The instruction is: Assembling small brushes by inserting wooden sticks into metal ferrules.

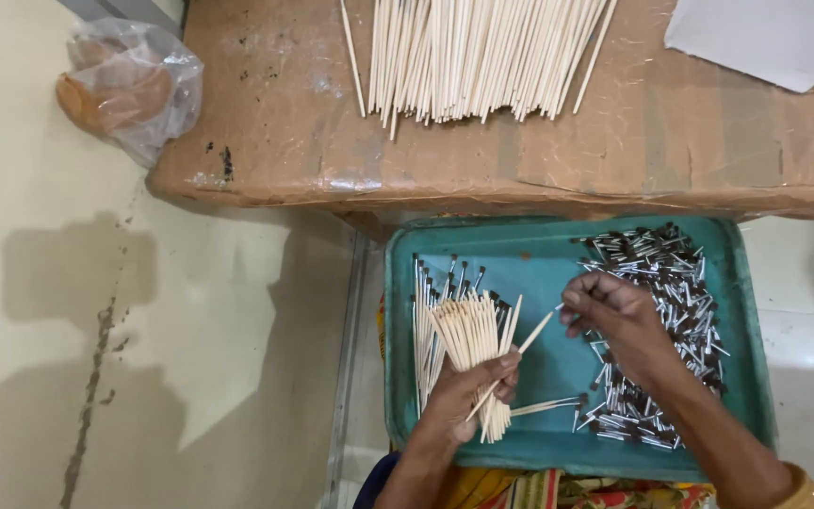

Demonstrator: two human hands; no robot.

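My left hand (468,391) grips a bundle of thin pale sticks (468,335) fanned upward, inside a teal plastic tray (539,254). One single stick (531,336) slants from that hand up toward my right hand (614,311), whose fingertips pinch a small piece at the stick's upper end. A heap of small silver and dark metal tips (666,283) lies under and beside my right hand. A row of sticks fitted with dark tips (426,311) lies at the tray's left side.
A brown, tape-covered cardboard surface (275,123) lies beyond the tray, bearing a large pile of bare sticks (473,57) and a white sheet (774,38). A clear plastic bag (129,85) sits on the pale floor at upper left. Patterned cloth (558,490) shows below the tray.
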